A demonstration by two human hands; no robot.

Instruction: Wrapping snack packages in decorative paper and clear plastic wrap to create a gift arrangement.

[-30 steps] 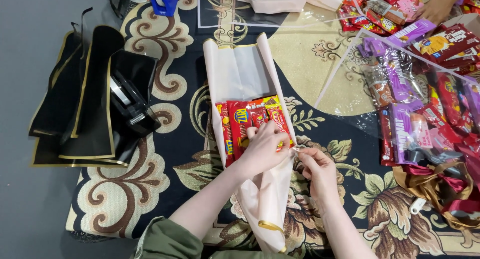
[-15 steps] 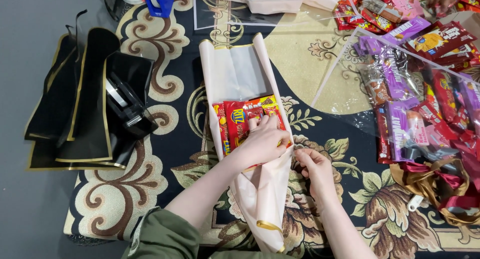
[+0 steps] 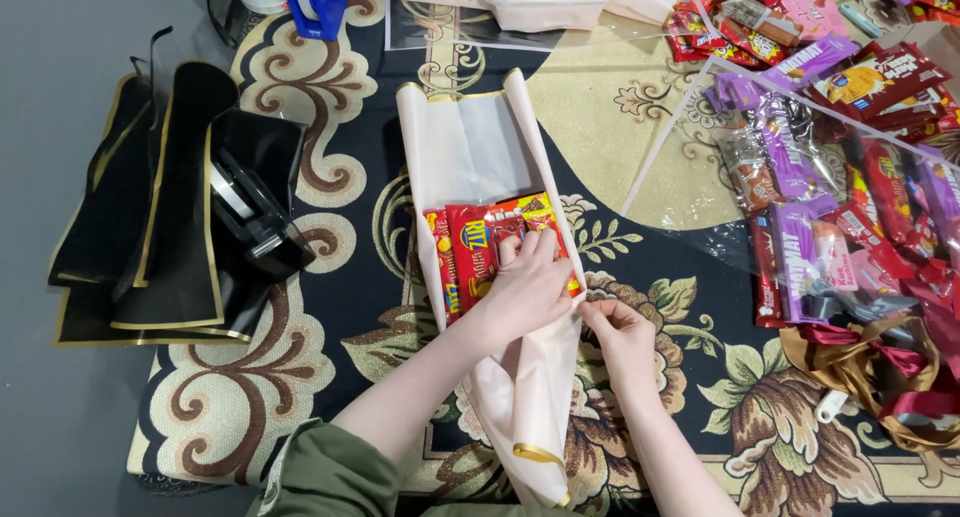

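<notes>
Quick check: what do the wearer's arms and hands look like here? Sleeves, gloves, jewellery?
Both hands are bare: no gloves, and no rings or watch that I can make out. The left hand comes off an arm with an olive-green sleeve of loose fabric pushed up near the elbow, the forearm uncovered. The right hand has an uncovered forearm too; no sleeve shows on that side.
</notes>
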